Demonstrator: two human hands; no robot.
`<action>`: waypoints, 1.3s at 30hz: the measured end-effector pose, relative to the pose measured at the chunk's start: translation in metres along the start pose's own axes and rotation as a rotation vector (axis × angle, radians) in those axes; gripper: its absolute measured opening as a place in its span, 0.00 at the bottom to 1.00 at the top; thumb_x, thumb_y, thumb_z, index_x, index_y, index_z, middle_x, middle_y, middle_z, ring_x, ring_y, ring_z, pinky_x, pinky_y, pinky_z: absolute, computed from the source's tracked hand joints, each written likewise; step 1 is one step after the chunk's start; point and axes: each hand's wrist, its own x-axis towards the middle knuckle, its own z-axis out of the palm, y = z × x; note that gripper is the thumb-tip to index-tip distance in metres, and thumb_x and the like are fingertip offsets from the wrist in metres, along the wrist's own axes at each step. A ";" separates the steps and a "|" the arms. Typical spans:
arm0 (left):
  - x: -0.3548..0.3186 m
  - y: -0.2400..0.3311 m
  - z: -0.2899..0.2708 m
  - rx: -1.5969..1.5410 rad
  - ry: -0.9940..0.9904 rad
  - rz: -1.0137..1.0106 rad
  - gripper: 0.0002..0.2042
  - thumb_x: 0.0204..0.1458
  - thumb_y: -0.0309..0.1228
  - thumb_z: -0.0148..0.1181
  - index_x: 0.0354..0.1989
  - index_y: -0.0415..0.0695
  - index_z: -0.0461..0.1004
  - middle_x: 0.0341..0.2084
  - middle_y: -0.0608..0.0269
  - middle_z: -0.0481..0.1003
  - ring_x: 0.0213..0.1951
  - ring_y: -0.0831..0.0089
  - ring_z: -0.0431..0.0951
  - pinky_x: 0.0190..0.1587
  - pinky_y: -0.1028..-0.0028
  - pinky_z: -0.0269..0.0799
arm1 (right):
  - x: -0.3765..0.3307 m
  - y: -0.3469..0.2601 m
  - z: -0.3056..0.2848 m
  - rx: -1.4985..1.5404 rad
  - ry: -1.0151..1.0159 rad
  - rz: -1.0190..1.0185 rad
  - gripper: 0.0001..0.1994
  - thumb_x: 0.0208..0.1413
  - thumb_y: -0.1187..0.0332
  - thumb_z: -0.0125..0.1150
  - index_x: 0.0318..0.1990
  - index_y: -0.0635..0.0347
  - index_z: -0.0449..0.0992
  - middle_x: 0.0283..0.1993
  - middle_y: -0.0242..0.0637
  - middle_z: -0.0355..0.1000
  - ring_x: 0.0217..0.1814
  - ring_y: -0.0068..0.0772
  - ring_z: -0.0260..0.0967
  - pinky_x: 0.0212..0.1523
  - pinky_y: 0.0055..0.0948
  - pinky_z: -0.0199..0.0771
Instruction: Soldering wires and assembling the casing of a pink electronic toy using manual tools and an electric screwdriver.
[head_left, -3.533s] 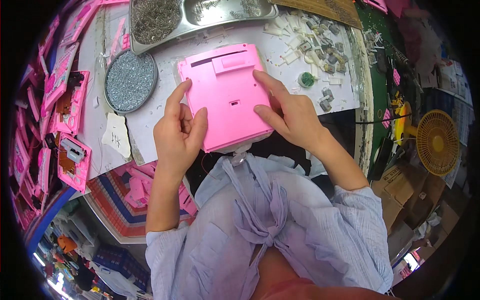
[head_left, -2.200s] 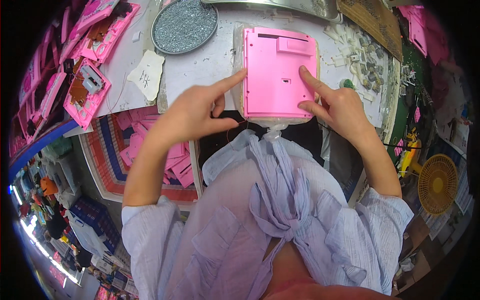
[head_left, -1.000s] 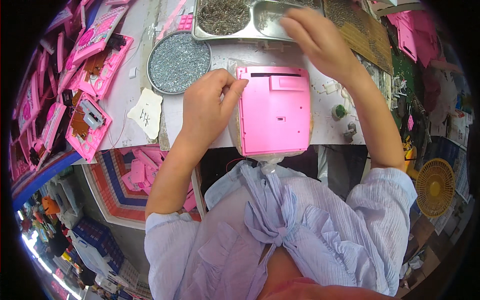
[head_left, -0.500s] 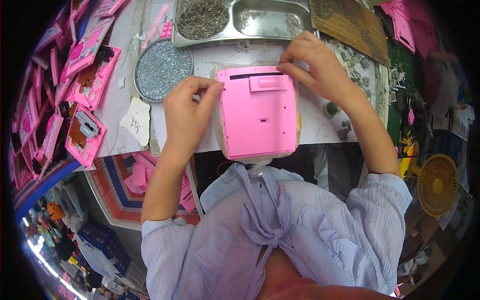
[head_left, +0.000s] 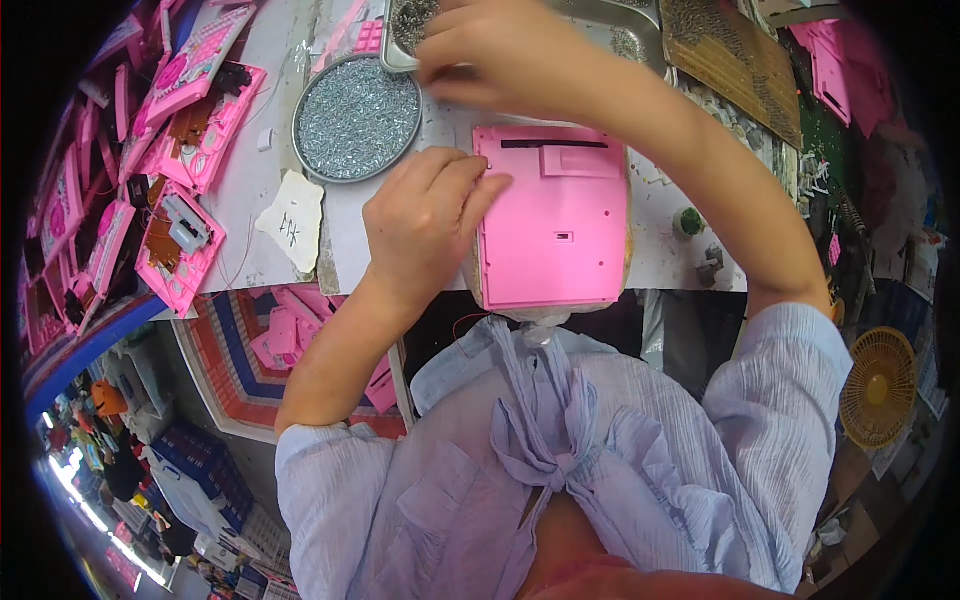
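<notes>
A pink plastic housing (head_left: 540, 230) lies flat on a plastic-wrapped pad at the table's front edge, with a dark slot across its far end and a raised block below the slot. My left hand (head_left: 425, 215) is closed at the housing's far left corner, thumb and forefinger bent together over its edge; anything tiny between them is too small to make out. Beyond the housing, my right hand (head_left: 500, 55) hangs by the corner of the metal tray (head_left: 402, 62), near a round dish of small silvery screws (head_left: 357, 118). Its fingertips are blurred and partly hidden.
Many pink housings with exposed parts (head_left: 185, 245) are piled along the left. A torn white paper (head_left: 292, 222) lies below the dish. Far right are a brown board (head_left: 735, 65) with small metal pieces and a yellow fan (head_left: 878, 388). A striped bag (head_left: 235, 350) sits below the table.
My right hand has left the housing's far right corner and swung left toward the dish and tray. The left hand stays at the far left corner. The whole view has shifted slightly.
</notes>
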 end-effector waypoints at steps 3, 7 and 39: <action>-0.003 -0.009 -0.019 -0.013 0.019 -0.135 0.07 0.47 0.26 0.74 0.30 0.38 0.81 0.29 0.59 0.81 0.25 0.67 0.78 0.30 0.70 0.73 | 0.041 -0.004 0.040 -0.238 -0.251 -0.049 0.06 0.52 0.67 0.66 0.36 0.55 0.85 0.40 0.30 0.82 0.55 0.39 0.73 0.47 0.42 0.76; 0.005 -0.064 -0.049 0.342 0.002 -0.320 0.07 0.50 0.31 0.71 0.31 0.41 0.82 0.32 0.60 0.80 0.31 0.62 0.79 0.37 0.65 0.73 | 0.066 0.003 0.071 -0.393 -0.401 -0.067 0.08 0.51 0.62 0.66 0.34 0.52 0.86 0.38 0.28 0.81 0.52 0.36 0.71 0.47 0.37 0.74; -0.001 0.051 -0.003 -0.122 -0.335 0.184 0.05 0.47 0.27 0.69 0.31 0.44 0.77 0.29 0.62 0.74 0.31 0.63 0.75 0.38 0.64 0.64 | -0.184 -0.101 -0.003 -0.131 0.403 0.388 0.13 0.41 0.67 0.79 0.38 0.52 0.86 0.34 0.27 0.77 0.36 0.35 0.65 0.37 0.35 0.66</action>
